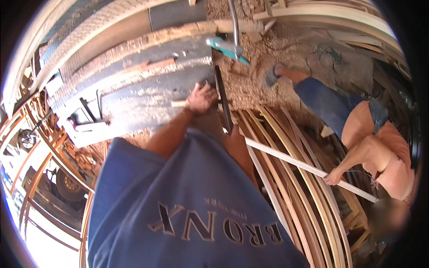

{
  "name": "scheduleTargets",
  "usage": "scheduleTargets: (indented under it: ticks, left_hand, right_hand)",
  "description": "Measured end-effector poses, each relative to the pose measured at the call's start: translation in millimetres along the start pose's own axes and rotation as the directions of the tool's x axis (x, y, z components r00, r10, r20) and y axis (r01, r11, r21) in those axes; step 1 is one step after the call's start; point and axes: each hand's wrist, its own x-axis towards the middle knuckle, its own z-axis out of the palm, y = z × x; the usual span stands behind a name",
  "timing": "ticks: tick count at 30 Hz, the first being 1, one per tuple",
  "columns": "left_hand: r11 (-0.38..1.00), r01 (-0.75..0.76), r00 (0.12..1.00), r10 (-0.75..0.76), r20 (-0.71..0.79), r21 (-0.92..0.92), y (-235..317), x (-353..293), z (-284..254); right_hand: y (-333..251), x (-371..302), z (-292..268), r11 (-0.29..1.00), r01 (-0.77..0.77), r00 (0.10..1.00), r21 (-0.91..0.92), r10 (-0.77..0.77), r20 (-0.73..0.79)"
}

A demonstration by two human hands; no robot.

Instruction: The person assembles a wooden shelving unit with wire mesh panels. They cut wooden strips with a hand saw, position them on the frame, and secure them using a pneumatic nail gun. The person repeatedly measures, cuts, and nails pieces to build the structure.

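My left hand (203, 99) rests at the right edge of a dark, dusty workbench (147, 94). Its fingers are bent and close together, and whatever lies under them is hidden. A short pale strip of wood (178, 103) shows beside that wrist. Along the bench edge runs a long, narrow dark bar (223, 96), just right of my left fingers. Closer to my body, my right hand (234, 139) is closed around the bar's near end, partly hidden by my blue shirt.
At the right, a co-worker (353, 111) bends over, one hand on a long white strip (290, 159). Long wooden boards (295, 178) lie below it. Sawdust (250, 85) covers the floor beyond the bench. A teal tool (228, 49) stands at the bench's far corner.
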Motion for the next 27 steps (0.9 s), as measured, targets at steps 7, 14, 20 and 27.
scheduleTargets:
  ticks: [7, 14, 20, 27]
  left_hand:
    - [0.971, -0.022, 0.992, -0.008, -0.123, -0.240, 3.2, 2.8, -6.7]
    - [0.984, 0.102, 0.993, -0.108, -0.036, -0.146, 8.4, 3.8, -3.0]
    - [0.978, 0.097, 0.995, -0.099, -0.002, -0.186, 2.8, 5.7, 2.0]
    - [0.991, 0.133, 0.968, -0.128, 0.215, -0.009, 3.0, 3.9, 13.2]
  right_hand:
    - [14.5, 11.2, 15.2, 0.992, 0.129, 0.991, -0.011, -0.129, -0.042]
    - [34.0, 15.8, 5.9, 0.997, 0.072, 0.997, 0.001, -0.072, 0.034]
    - [33.5, 12.8, 1.0, 0.995, 0.094, 0.996, -0.020, -0.094, -0.008]
    - [24.4, 38.1, -11.5, 0.990, 0.135, 0.985, -0.035, -0.138, -0.102]
